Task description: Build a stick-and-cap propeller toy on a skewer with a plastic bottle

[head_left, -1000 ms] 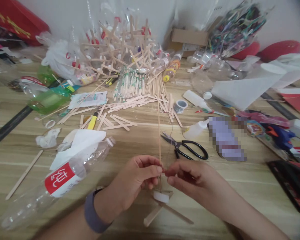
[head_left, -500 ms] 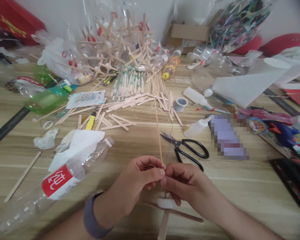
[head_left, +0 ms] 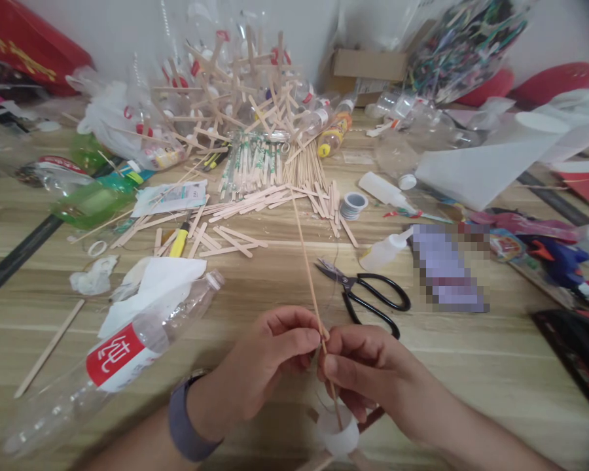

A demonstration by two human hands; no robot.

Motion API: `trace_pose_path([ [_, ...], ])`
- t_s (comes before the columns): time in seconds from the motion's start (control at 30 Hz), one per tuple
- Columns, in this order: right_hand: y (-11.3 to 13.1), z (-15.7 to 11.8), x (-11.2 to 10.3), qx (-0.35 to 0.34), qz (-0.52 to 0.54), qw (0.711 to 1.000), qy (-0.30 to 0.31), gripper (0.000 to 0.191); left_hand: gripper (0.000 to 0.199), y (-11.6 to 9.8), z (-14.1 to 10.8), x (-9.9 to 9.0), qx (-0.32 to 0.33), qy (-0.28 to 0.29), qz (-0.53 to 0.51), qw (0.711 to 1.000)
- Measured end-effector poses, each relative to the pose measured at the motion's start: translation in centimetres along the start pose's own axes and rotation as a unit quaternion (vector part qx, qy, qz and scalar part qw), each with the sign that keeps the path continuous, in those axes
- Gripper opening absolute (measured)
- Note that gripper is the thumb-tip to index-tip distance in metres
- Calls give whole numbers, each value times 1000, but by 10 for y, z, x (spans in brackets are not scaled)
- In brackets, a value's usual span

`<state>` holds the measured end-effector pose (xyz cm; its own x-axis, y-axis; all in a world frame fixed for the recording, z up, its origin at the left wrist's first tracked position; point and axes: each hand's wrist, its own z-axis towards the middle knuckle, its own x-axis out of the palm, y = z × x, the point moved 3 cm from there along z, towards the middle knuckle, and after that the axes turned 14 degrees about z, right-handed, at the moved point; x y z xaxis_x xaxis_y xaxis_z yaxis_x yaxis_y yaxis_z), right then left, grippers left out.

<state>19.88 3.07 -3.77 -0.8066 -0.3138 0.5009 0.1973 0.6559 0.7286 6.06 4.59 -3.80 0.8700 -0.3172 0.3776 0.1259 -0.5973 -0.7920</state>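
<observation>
A thin bamboo skewer [head_left: 304, 252] slants up and away from between my hands. My left hand [head_left: 279, 353], with a grey band on its wrist, is closed, thumb and forefinger pinching at the skewer. Just below and to the right, my right hand [head_left: 368, 369] closes thumb and fingers around the same skewer. Its lower end reaches a white ring-shaped cap [head_left: 338, 433], with flat craft sticks under it spreading outward. A fine thread shows faintly near my fingers; where it runs is hard to make out. Black-handled scissors [head_left: 356, 284] lie just beyond my right hand.
A clear plastic bottle [head_left: 161, 333] with a red label lies at left. Loose craft sticks [head_left: 230, 239], a yellow-handled tool [head_left: 179, 241], a thread spool [head_left: 354, 205] and a glue bottle [head_left: 385, 252] lie ahead. Piled bottles and stick assemblies stand at the back.
The skewer's upper end has shifted slightly left. The cap has tilted and moved a little right and down, showing more of its opening. My right hand now shows the skewer in front of its fingers.
</observation>
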Motion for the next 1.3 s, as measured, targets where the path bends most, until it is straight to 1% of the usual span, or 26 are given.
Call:
trace_pose_path([
  [0.13, -3, -1, 0, 27, 33, 999, 8, 38, 18, 0, -1, -1, 10, 1, 1, 1000],
  [0.33, -3, -1, 1, 16, 57, 997, 56, 38, 22, 0, -2, 2, 36, 28, -2, 999],
  [0.53, -5, -1, 3, 30, 93, 993, 69, 35, 25, 2, -1, 4, 51, 47, -10, 998],
  [0.73, -8, 1, 3, 34, 154, 983, 96, 35, 24, 5, -1, 7, 83, 87, -30, 992],
  [0.87, -11, 2, 5, 48, 213, 971, 95, 33, 22, 6, -1, 6, 94, 78, -28, 992],
  [1.0, -13, 1, 8, 65, 264, 958, 95, 30, 25, 6, -1, 6, 113, 80, -40, 990],
  [1.1, -14, 1, 8, 67, 291, 949, 98, 27, 26, 5, -1, 7, 132, 81, -26, 988],
  [1.3, -13, 1, 10, 50, 308, 937, 156, 26, 32, 5, -4, 8, 152, 76, 36, 985],
])
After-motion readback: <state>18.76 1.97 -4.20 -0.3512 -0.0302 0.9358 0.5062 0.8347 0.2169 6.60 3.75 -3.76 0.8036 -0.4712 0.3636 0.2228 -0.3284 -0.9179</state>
